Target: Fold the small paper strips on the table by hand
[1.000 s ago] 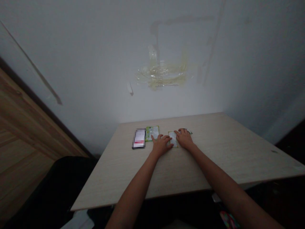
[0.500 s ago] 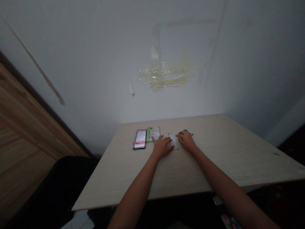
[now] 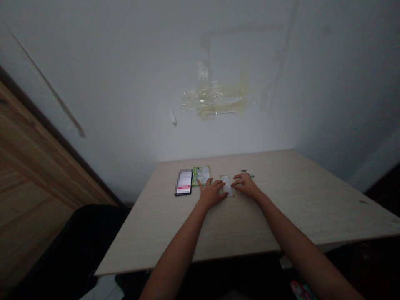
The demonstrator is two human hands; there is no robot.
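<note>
A small printed paper card [image 3: 227,186] with a yellowish-green edge lies flat on the table, between my two hands. My left hand [image 3: 211,193] rests with spread fingers; its fingertips touch the card's left side, while the little finger reaches over a green-and-white printed packet or leaflet [image 3: 203,173]. On the card's right, my right hand [image 3: 246,186] lies with bent fingers slightly apart, their tips at the card's right edge. The print is too small to read.
A phone [image 3: 183,182] with a lit, blurred screen lies left of the green packet. Behind my right hand is a small dark-and-white scrap [image 3: 248,172]. The pale wooden table [image 3: 281,166] meets a wall [image 3: 140,104] with old tape [image 3: 215,100] on it.
My right hand has shifted slightly, its fingertips moving down along the card's right edge. The left hand and the other things stay almost as they were.
</note>
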